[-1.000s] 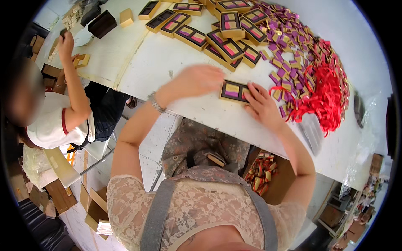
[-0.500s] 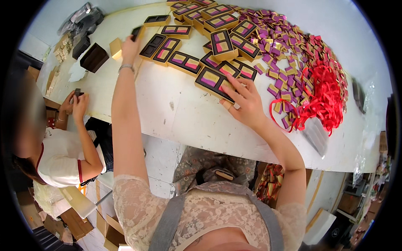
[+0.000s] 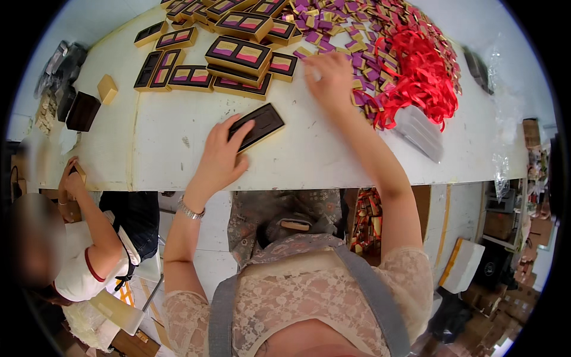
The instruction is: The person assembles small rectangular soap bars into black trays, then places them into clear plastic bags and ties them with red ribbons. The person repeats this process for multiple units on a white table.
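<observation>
My left hand (image 3: 221,156) grips the near left end of a shallow gold box with a black insert (image 3: 269,121), its thumb and fingers over the rim. The insert's visible recesses are empty. Farther right, my right hand (image 3: 331,80) is blurred at the near edge of a heap of small purple-and-gold wrapped pieces (image 3: 357,59); whether it holds one is not visible. Beyond my left hand sit several gold boxes (image 3: 189,77) holding pink, purple and gold pieces. One filled box (image 3: 239,52) lies on top of others. A box with empty recesses (image 3: 147,71) stands at their left end.
Red ribbons (image 3: 419,83) lie heaped at the right, beside a clear plastic tray (image 3: 421,132). On the left are a gold block-shaped box (image 3: 107,89), dark boxes (image 3: 83,112) and plastic-wrapped items (image 3: 61,68). A co-worker (image 3: 89,238) sits at the left, holding a small item.
My left hand has come back from the far left with the empty box. My right hand has left a filled box and moved to the wrapped pieces. The whole view has shifted.
</observation>
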Demonstrator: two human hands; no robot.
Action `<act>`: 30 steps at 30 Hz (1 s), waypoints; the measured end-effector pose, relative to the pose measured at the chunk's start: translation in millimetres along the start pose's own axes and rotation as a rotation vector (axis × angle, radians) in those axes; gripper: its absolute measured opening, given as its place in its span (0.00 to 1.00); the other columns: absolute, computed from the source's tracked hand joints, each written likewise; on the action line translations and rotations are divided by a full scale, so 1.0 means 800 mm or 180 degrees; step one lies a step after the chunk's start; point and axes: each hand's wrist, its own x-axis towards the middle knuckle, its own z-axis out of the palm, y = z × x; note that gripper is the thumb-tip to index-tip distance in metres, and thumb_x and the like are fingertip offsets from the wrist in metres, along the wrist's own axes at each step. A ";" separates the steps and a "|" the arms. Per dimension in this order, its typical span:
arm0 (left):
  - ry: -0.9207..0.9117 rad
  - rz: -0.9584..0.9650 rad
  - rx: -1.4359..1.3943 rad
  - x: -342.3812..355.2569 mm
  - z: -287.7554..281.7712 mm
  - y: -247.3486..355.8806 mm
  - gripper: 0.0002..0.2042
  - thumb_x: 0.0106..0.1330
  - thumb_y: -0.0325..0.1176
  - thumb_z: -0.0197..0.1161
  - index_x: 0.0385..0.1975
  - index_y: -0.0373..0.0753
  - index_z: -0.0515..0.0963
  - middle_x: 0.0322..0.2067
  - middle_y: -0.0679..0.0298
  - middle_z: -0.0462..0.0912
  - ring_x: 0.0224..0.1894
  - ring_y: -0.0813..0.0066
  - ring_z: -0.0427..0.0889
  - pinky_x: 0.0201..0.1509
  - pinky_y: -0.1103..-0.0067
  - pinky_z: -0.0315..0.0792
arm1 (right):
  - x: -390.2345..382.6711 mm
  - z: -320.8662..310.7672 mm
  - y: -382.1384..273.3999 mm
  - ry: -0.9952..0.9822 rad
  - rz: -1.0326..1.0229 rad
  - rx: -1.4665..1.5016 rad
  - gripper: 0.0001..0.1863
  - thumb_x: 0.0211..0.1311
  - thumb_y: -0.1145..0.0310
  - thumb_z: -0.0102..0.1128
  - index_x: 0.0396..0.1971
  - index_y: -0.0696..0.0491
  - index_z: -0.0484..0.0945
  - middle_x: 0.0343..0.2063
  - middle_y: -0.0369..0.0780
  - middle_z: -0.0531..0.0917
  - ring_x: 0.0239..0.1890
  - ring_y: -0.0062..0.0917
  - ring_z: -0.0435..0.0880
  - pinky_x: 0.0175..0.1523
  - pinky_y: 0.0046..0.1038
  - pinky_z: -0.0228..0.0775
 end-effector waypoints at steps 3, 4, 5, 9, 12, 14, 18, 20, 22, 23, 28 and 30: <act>-0.0010 0.0224 0.0020 0.032 0.029 0.016 0.24 0.58 0.34 0.65 0.58 0.47 0.72 0.59 0.52 0.63 0.60 0.50 0.63 0.66 0.63 0.59 | -0.011 -0.032 0.061 -0.0607 0.0572 -0.0948 0.10 0.51 0.62 0.64 0.33 0.46 0.85 0.29 0.35 0.83 0.43 0.32 0.80 0.47 0.37 0.72; 0.0007 0.0291 0.0002 0.042 0.039 0.018 0.25 0.59 0.36 0.66 0.58 0.48 0.72 0.59 0.52 0.63 0.61 0.50 0.63 0.67 0.63 0.58 | -0.017 -0.035 0.078 -0.0958 0.0702 -0.0938 0.10 0.52 0.62 0.63 0.33 0.47 0.85 0.28 0.36 0.83 0.44 0.32 0.80 0.47 0.37 0.73; 0.0058 0.0346 0.0112 0.051 0.046 0.021 0.24 0.60 0.37 0.66 0.58 0.49 0.73 0.57 0.52 0.65 0.59 0.51 0.64 0.65 0.64 0.61 | -0.014 -0.040 0.082 -0.1311 0.0846 -0.0922 0.10 0.52 0.62 0.62 0.33 0.48 0.85 0.28 0.37 0.83 0.44 0.33 0.80 0.47 0.38 0.73; 0.0156 0.0250 -0.0137 0.048 0.060 0.021 0.24 0.59 0.36 0.67 0.57 0.48 0.74 0.57 0.53 0.66 0.59 0.53 0.66 0.62 0.66 0.65 | 0.034 -0.041 0.075 -0.3147 0.0879 -0.1633 0.11 0.57 0.66 0.56 0.33 0.56 0.83 0.43 0.46 0.79 0.50 0.35 0.79 0.48 0.37 0.76; 0.0181 0.0247 -0.0125 0.044 0.058 0.020 0.24 0.59 0.35 0.67 0.57 0.47 0.74 0.57 0.53 0.66 0.60 0.53 0.65 0.63 0.66 0.65 | 0.017 -0.051 0.103 -0.2716 0.0005 -0.1334 0.11 0.59 0.67 0.54 0.36 0.55 0.82 0.46 0.47 0.77 0.47 0.34 0.81 0.48 0.37 0.77; 0.0200 0.0264 -0.0121 0.046 0.061 0.025 0.24 0.59 0.35 0.67 0.57 0.48 0.74 0.57 0.53 0.67 0.60 0.53 0.65 0.63 0.66 0.65 | 0.009 -0.053 0.138 -0.2569 -0.0366 -0.1091 0.12 0.62 0.63 0.55 0.39 0.52 0.82 0.46 0.43 0.77 0.44 0.35 0.81 0.46 0.38 0.77; 0.0278 0.0310 -0.0008 0.048 0.061 0.022 0.27 0.58 0.35 0.68 0.59 0.45 0.71 0.57 0.53 0.67 0.58 0.55 0.68 0.62 0.69 0.66 | 0.021 -0.049 0.146 -0.2020 -0.0677 -0.0806 0.13 0.64 0.61 0.54 0.45 0.49 0.79 0.38 0.40 0.79 0.37 0.35 0.83 0.40 0.39 0.77; 0.0358 0.0288 -0.0105 0.046 0.064 0.019 0.32 0.56 0.34 0.70 0.62 0.43 0.67 0.56 0.53 0.67 0.57 0.57 0.70 0.61 0.70 0.67 | 0.013 -0.045 0.134 -0.1294 -0.0433 -0.0471 0.13 0.65 0.62 0.53 0.46 0.48 0.77 0.35 0.41 0.80 0.34 0.36 0.83 0.38 0.39 0.77; 0.0457 -0.0098 -0.0524 0.041 0.058 0.020 0.37 0.54 0.32 0.72 0.64 0.40 0.62 0.57 0.54 0.68 0.58 0.59 0.71 0.61 0.72 0.67 | 0.028 -0.071 0.035 -0.1844 0.0778 0.0861 0.13 0.66 0.65 0.53 0.48 0.51 0.76 0.34 0.45 0.82 0.36 0.39 0.83 0.39 0.37 0.75; 0.0457 -0.0223 -0.0768 0.044 0.059 0.022 0.39 0.52 0.31 0.72 0.65 0.39 0.59 0.57 0.54 0.69 0.58 0.60 0.71 0.61 0.73 0.68 | 0.006 -0.060 0.019 -0.1343 0.0029 0.1259 0.13 0.65 0.66 0.55 0.47 0.50 0.78 0.34 0.44 0.82 0.37 0.38 0.82 0.39 0.36 0.75; 0.0028 -0.0576 -0.1354 0.048 0.054 0.024 0.42 0.51 0.30 0.73 0.66 0.38 0.56 0.60 0.54 0.68 0.62 0.61 0.69 0.62 0.73 0.67 | -0.037 -0.041 -0.060 -0.1533 -0.0319 0.1275 0.11 0.58 0.66 0.62 0.42 0.49 0.83 0.32 0.38 0.79 0.36 0.34 0.79 0.37 0.33 0.73; 0.0034 -0.0620 -0.1281 0.048 0.054 0.026 0.40 0.53 0.30 0.72 0.66 0.37 0.57 0.62 0.52 0.66 0.62 0.59 0.69 0.62 0.72 0.68 | -0.049 -0.041 -0.070 -0.1475 -0.0445 0.1288 0.13 0.58 0.63 0.62 0.42 0.50 0.82 0.39 0.39 0.79 0.43 0.34 0.77 0.44 0.35 0.71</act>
